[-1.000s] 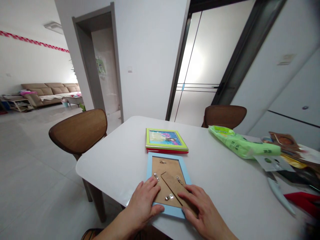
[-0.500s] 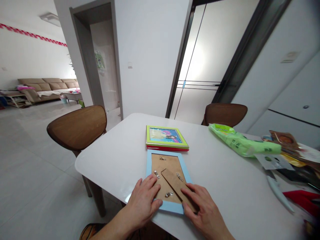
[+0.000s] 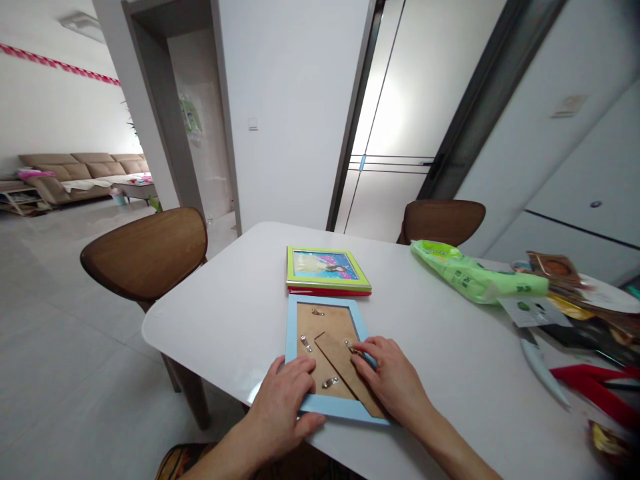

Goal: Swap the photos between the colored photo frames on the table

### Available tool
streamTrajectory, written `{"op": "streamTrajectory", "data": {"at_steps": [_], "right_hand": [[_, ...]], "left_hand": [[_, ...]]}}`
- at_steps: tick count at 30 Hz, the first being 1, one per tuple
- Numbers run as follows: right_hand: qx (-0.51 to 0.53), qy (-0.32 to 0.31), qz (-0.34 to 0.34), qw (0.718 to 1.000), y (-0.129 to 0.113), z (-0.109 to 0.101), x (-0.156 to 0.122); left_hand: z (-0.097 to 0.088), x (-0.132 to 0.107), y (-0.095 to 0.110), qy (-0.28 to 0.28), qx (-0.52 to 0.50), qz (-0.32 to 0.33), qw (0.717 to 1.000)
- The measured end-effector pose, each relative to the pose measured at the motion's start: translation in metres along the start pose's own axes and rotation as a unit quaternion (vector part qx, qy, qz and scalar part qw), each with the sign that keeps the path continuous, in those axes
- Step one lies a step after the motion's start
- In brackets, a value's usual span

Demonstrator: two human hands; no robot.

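Note:
A light blue photo frame (image 3: 356, 313) lies face down on the white table (image 3: 210, 327). Its brown backing board (image 3: 330, 320) carries several metal clips and a slanting stand leg (image 3: 334, 353). My left hand (image 3: 287, 400) rests on the frame's lower left part, fingers loosely stretched and thumb near the bottom edge. At the right side, the thumb and forefinger of my right hand (image 3: 393, 373) close on a metal clip (image 3: 349, 346), which they partly cover. Just beyond the frame, a green picture frame (image 3: 326, 288) with a princess picture lies on top of a red one (image 3: 330, 292).
To the right lie a green plastic bag (image 3: 475, 283), a pale-handled knife (image 3: 543, 370) and a red-handled tool (image 3: 590, 390), with other clutter behind. Brown chairs stand at the left (image 3: 150, 253) and the far side (image 3: 443, 222) of the table.
My right hand has moved up from the lower end of the stand leg to the right-hand clip. My left hand stays on the frame. The whole view has shifted slightly.

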State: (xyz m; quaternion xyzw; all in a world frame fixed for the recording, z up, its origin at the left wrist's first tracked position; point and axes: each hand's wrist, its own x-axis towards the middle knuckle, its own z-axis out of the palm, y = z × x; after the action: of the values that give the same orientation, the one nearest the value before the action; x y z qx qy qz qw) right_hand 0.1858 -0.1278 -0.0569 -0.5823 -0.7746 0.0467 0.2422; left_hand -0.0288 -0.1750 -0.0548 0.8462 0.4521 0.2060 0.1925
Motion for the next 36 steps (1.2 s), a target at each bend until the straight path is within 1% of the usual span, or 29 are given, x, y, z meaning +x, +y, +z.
{"op": "streamTrajectory", "data": {"at_steps": [3, 8, 12, 18, 23, 29, 34, 36], "right_hand": [[0.004, -0.011, 0.035, 0.999, 0.003, 0.003, 0.013], [0.049, -0.026, 0.079, 0.995, 0.01, 0.005, 0.019], [0.049, -0.038, 0.099, 0.993, 0.013, 0.005, 0.024], [0.044, -0.056, 0.129, 0.989, 0.018, 0.006, 0.028], [0.036, -0.042, 0.148, 0.987, 0.019, 0.009, 0.029], [0.023, -0.04, 0.134, 0.99, 0.015, 0.009, 0.027], [0.011, -0.035, 0.087, 0.996, 0.012, 0.007, 0.022], [0.003, -0.042, 0.078, 0.996, 0.012, 0.005, 0.022]], "left_hand": [[0.0, 0.0, -0.001, 0.002, -0.006, -0.01, 1.0], [-0.002, 0.0, 0.001, 0.002, -0.018, -0.018, 1.0], [-0.001, 0.001, 0.001, 0.002, -0.019, -0.02, 1.0], [-0.004, 0.002, -0.001, -0.015, -0.019, -0.009, 1.0], [-0.005, 0.003, 0.0, -0.013, -0.008, -0.011, 1.0], [-0.006, 0.001, 0.0, -0.009, -0.015, -0.006, 1.0], [-0.007, 0.0, -0.004, -0.013, -0.027, -0.003, 1.0], [-0.007, -0.001, -0.005, -0.015, -0.03, 0.002, 0.999]]}}
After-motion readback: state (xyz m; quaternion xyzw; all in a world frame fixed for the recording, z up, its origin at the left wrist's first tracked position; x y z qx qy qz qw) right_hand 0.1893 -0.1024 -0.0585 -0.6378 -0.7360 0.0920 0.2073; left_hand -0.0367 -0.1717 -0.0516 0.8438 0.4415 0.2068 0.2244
